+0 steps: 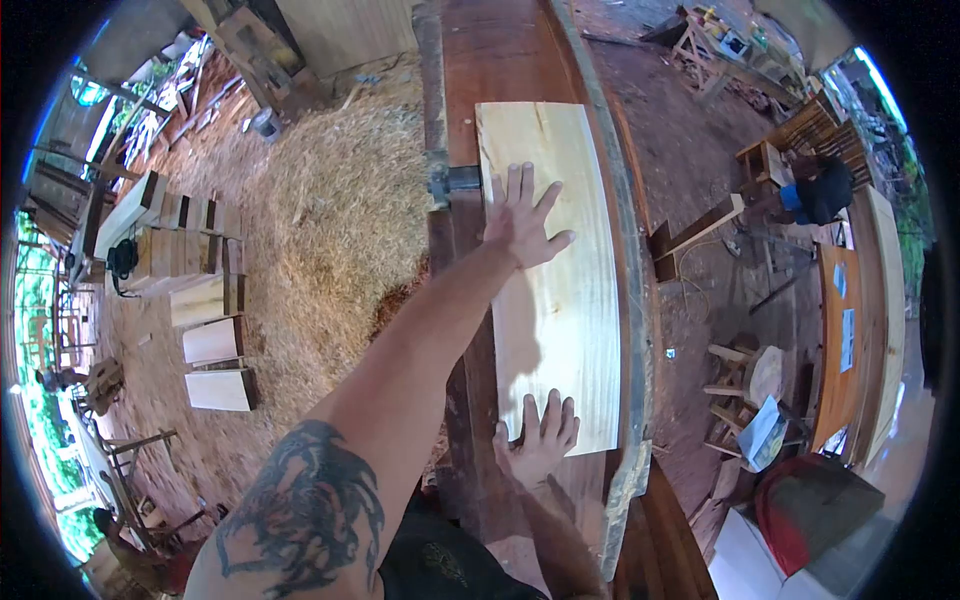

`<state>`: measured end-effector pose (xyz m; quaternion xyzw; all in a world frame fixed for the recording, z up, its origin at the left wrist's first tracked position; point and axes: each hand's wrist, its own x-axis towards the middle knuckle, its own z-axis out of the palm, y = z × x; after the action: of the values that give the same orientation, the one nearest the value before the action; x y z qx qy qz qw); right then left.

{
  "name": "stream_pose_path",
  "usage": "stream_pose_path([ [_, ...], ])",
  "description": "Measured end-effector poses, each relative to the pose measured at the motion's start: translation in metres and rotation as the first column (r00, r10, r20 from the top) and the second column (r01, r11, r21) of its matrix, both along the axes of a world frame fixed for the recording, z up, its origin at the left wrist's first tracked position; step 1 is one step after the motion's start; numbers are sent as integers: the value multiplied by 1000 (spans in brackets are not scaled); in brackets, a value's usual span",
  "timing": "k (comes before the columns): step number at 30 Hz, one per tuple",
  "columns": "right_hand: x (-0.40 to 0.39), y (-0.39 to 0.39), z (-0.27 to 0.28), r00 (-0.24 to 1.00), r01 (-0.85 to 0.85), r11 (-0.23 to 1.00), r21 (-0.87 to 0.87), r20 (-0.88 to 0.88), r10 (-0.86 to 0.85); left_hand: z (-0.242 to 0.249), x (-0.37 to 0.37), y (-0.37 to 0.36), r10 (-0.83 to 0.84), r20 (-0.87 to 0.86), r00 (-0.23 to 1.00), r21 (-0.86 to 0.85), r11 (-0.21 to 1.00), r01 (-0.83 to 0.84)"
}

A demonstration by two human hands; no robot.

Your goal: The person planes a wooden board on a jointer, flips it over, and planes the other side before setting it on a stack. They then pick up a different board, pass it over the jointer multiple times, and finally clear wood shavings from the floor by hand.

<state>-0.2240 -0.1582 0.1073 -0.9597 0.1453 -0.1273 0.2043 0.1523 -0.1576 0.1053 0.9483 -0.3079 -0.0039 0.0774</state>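
A pale wooden board (575, 330) lies lengthwise on a long, dark reddish-brown bench (510, 50). Flat against the board's left half, toward its far end, rests my left hand (525, 222), fingers spread. Its tattooed forearm reaches in from the lower left. My right hand (540, 440) lies at the near end of the board, fingers apart and pointing away from me. Neither hand grips anything. Beside the board's left edge, close to my left hand, is a dark metal block (462, 178).
Wood shavings (340, 190) cover the ground on the left, near stacked timber pieces (180, 255) and a bucket (266, 124). At right stand wooden stools (745, 385), an orange-brown plank (835, 340) and a bent-over person (825, 190). Another person (140, 550) is at lower left.
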Motion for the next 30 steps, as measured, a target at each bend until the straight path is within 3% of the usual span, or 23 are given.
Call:
stream_pose_path([
  [30,146,-9,-12,998,30,998,-62,51,-27,-5,144,-11,-11,-8,1000,62,998,12],
])
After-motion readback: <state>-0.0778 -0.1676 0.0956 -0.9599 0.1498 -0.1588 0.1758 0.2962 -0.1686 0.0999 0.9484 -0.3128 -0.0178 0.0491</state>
